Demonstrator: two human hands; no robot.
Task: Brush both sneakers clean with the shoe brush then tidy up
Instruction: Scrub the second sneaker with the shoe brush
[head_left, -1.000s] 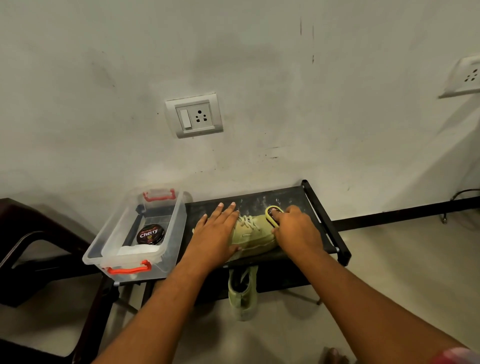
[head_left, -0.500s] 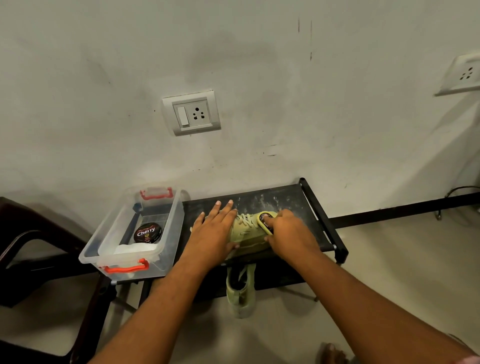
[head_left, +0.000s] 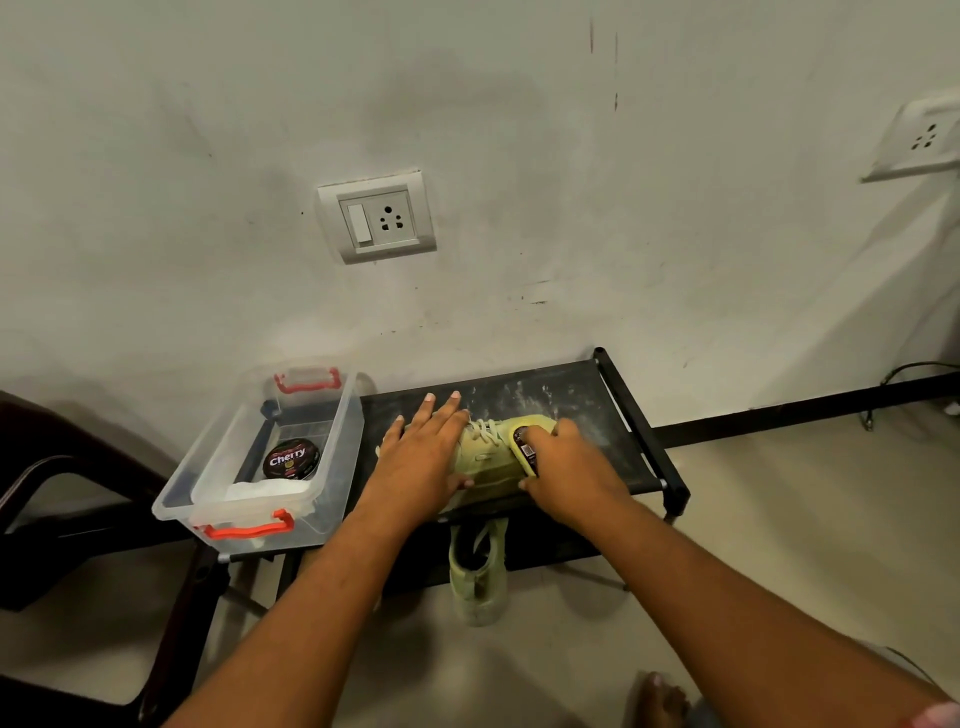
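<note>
Left hand (head_left: 422, 460): fingers straight, I press the green sneaker (head_left: 488, 456) down.
Right hand (head_left: 570, 467): I grip the shoe brush (head_left: 522, 442) on it.

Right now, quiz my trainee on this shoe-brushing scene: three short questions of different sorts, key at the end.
1. True or false: the left hand lies flat on the sneaker on the shoe rack.
2. The right hand grips: A) the shoe brush, B) a sponge, C) a spray bottle.
3. Fill in: the Cherry polish tin lies inside the clear plastic ___.
Key: 1 true; 2 A; 3 box.
</note>
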